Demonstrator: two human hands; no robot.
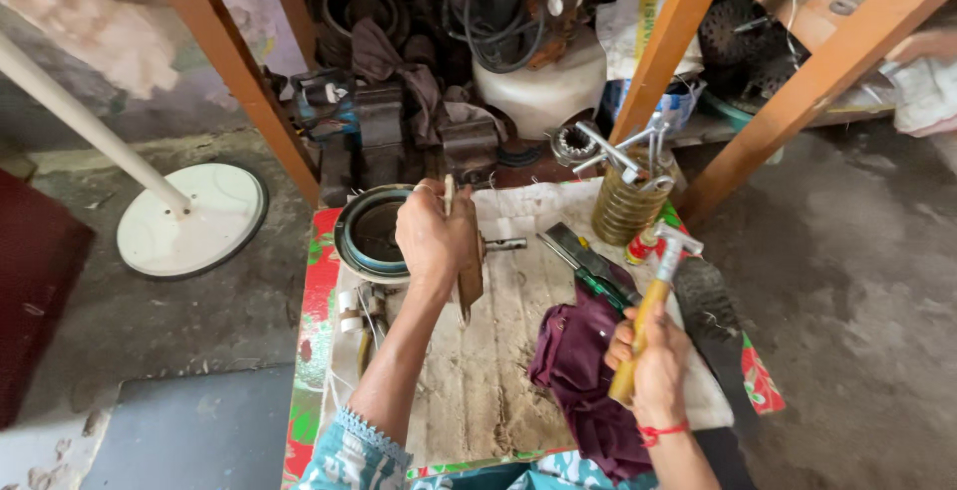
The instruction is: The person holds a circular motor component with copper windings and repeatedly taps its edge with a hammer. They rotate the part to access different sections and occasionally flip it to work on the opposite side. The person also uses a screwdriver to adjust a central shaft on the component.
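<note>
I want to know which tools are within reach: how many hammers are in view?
1. The yellow wooden-handled hammer with a metal head is gripped in the right hand, raised over the purple cloth. More could be hidden among the clutter beneath the shelves.

A white sack with yellow print (638, 16) leans behind the orange post; a small red labelled can (641, 248) stands on the worktop (498, 370)
</note>
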